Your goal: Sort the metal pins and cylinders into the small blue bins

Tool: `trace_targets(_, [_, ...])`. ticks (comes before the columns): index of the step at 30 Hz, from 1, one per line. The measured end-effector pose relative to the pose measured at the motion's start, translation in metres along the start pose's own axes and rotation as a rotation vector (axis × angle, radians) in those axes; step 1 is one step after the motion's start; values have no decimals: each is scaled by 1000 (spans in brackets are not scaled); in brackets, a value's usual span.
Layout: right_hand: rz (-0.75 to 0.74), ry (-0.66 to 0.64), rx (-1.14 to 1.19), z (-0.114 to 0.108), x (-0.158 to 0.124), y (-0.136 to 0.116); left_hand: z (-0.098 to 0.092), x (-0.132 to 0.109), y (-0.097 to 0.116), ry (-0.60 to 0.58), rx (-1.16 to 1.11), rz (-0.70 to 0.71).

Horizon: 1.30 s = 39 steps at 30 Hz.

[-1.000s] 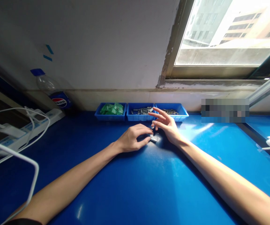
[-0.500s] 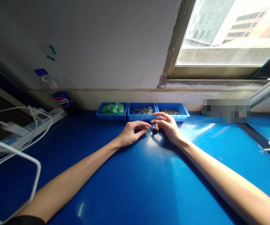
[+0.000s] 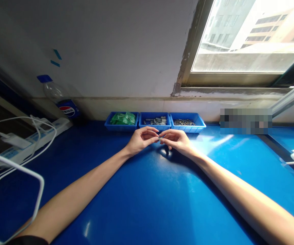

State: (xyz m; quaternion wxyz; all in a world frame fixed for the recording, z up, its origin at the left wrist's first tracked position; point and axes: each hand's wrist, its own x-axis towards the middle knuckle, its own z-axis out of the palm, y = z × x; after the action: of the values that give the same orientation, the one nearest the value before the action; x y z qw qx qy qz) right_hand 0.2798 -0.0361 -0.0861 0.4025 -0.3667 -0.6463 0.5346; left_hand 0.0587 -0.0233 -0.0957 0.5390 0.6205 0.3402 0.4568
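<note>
My left hand (image 3: 139, 140) and my right hand (image 3: 179, 140) meet fingertip to fingertip just above the blue table, in front of the bins. Both are closed in a pinch around a tiny pale piece (image 3: 160, 139), mostly covered by the fingers and too small to name. Behind them three blue bins stand in a row. Green plastic packets (image 3: 123, 118) fill the left one. In the middle bin lie small grey metallic cylinders (image 3: 159, 120). The right bin holds many thin metal pieces (image 3: 185, 122), like screws or pins.
A cola bottle (image 3: 67, 108) leans at the back left beside a white power strip (image 3: 21, 144). White cables (image 3: 41, 183) loop over the left side. A blurred-out patch (image 3: 246, 121) covers something at the back right. White wall and a window (image 3: 248, 41) rise behind the table (image 3: 136, 204).
My right hand has lowered and moved left, its fingers closing against the left fingertips. The left hand has shifted slightly left and up. The bins stay where they were.
</note>
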Motion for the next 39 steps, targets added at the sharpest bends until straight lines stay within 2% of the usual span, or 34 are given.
trace_targets(7, [8, 26, 51, -2, 0, -4, 3, -2, 4, -12, 15, 5])
trace_targets(11, [-24, 185, 107, -6, 0, -4, 5, -3, 9, 36, -8, -10])
trace_targets(13, [-28, 225, 148, -9, 1, -4, 5, -3, 10, 34, 27, -14])
trace_targets(19, [-29, 218, 171, -10, 1, -4, 3, -3, 9, 3, 82, -23])
trace_targets(25, [-14, 260, 155, -10, 3, 7, 0, -5, 10, 201, 192, 29])
trace_targets(27, [-10, 264, 145, -10, 4, 9, 0, -5, 11, 229, 214, 28])
trace_targets(32, [13, 215, 112, -9, 5, 10, 0, -6, 11, 205, 202, 14])
trace_targets(39, [9, 211, 68, -10, 7, 13, -2, -6, 10, 201, 182, 5])
